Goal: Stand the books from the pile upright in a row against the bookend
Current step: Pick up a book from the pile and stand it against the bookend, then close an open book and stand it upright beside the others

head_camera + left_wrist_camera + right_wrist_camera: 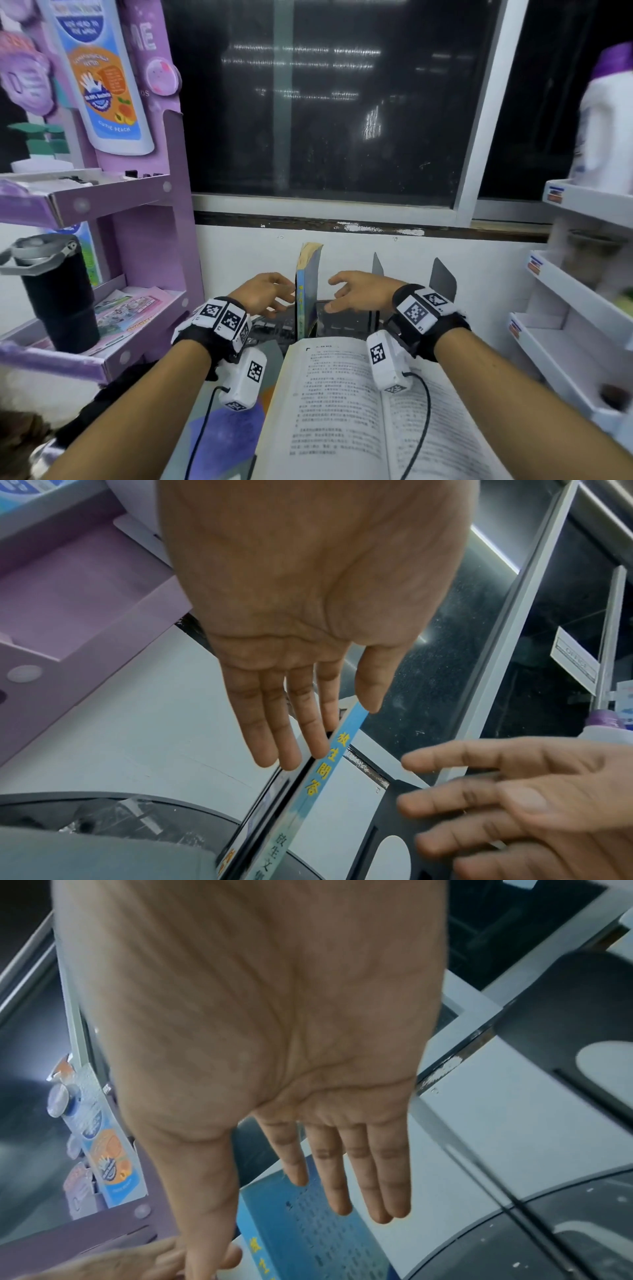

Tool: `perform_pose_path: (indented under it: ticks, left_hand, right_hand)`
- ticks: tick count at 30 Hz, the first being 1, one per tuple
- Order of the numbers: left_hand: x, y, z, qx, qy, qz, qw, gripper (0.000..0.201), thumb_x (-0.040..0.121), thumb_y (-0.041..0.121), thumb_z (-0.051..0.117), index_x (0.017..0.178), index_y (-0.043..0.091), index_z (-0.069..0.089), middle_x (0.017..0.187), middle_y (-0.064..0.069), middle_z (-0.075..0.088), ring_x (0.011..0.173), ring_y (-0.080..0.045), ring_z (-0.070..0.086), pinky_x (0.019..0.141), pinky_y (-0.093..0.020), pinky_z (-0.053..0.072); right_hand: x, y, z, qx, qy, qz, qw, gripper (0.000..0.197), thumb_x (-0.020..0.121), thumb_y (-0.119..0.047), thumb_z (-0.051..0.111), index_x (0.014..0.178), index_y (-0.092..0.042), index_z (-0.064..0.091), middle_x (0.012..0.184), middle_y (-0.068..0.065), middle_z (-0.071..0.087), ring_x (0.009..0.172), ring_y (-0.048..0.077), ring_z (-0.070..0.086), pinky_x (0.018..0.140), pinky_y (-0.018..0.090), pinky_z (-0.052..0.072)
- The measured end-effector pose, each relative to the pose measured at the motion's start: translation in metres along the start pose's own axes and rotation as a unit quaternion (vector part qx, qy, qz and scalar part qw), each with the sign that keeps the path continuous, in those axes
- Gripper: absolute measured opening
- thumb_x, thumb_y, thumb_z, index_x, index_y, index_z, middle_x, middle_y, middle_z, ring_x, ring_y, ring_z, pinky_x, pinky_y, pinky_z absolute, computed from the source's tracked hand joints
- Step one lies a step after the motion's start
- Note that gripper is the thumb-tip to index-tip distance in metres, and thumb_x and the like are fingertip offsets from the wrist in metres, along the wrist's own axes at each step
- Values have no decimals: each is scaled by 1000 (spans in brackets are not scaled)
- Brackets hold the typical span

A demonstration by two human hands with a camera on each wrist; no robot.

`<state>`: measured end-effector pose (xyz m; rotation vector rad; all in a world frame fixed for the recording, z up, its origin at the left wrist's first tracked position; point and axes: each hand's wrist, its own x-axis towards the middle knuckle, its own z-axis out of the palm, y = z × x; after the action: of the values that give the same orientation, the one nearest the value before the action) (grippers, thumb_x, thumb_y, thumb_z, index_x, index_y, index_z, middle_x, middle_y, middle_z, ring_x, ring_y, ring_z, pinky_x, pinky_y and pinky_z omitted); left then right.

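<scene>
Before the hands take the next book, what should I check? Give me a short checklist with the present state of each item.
1. Blue book stands upright: ok.
2. Book rests against a bookend: cannot tell; the nearest visible plate stands apart, to its right.
3. Left hand free: ok, fingers straight beside the spine, gripping nothing.
4. Right hand free: ok, open, apart from the cover.
5. Book stays up alone: cannot tell; both hands flank it closely.
6. Next book within reach: ok, an open book lies in front.
</scene>
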<state>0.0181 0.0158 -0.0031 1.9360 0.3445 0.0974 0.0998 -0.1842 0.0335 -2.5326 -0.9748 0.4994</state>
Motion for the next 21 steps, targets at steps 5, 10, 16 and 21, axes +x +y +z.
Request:
perform_pose_path:
  ticks: [5, 10, 16, 21]
  left_hand:
    - [-17, 7, 18, 77, -60, -3, 995, 13, 93, 21, 58, 104, 17, 60, 98, -2, 60, 81, -14, 54, 68, -24, 43]
    - [-33, 17, 42, 170, -110, -4, 979, 18, 98, 28, 50, 113, 20, 55, 108, 1, 54, 103, -15, 49, 80, -20, 43]
    - [-49, 27, 58, 310, -170, -21, 935, 43, 101, 35, 39, 133, 8, 51, 138, -8, 50, 122, -21, 47, 104, -28, 35]
    - [-51, 26, 63, 365, -233, -52, 900, 45, 101, 31, 42, 135, 3, 48, 138, -12, 52, 126, -26, 50, 103, -29, 39]
  right_hand:
    - [-34, 30, -6, -37, -14, 37, 999, 65, 84, -48, 67, 139, -24, 44, 141, 0, 48, 125, 19, 48, 108, 34, 37]
    - [-61, 55, -6, -60, -45, 76, 994, 66, 86, -49, 66, 141, -19, 44, 129, -3, 53, 116, 20, 55, 104, 32, 43]
    - [-85, 80, -2, -82, -60, 105, 989, 60, 85, -48, 67, 135, -17, 53, 137, -4, 52, 125, 17, 49, 111, 34, 36]
    - [-90, 98, 2, -60, -71, 123, 988, 53, 81, -53, 69, 116, -13, 63, 123, 3, 63, 109, 19, 60, 102, 37, 47]
